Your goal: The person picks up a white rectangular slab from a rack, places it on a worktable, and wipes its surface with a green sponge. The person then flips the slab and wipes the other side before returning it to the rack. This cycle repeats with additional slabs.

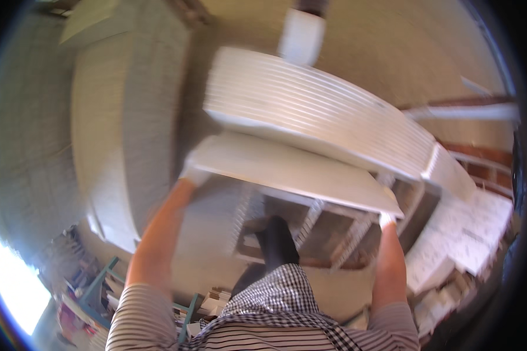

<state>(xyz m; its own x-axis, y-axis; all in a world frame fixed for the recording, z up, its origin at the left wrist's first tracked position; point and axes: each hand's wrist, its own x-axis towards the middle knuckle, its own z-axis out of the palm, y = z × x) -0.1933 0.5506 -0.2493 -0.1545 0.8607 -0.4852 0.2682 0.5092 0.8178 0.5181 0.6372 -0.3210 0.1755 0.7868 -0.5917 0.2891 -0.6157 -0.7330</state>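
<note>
L hand (195,173) & R hand (387,218), a bit blurred, each grip one end of long white panel (293,168). Ribbed pale stack (310,105) just beyond; barred frame (310,222) below.

Floor (416,64): tan-brown, plain, also visible at lower centre. Far left: grey surface (26,128), blurred; wall or stack cannot be determined. Beside it stands a large pale block (99,140). Lower left: glaring white opening (14,286), window or door unclear, with a green frame (96,286) and clutter nearby. Right: white stack (465,231), dark-marked; reddish-brown slatted frame (489,169) above it.
</note>
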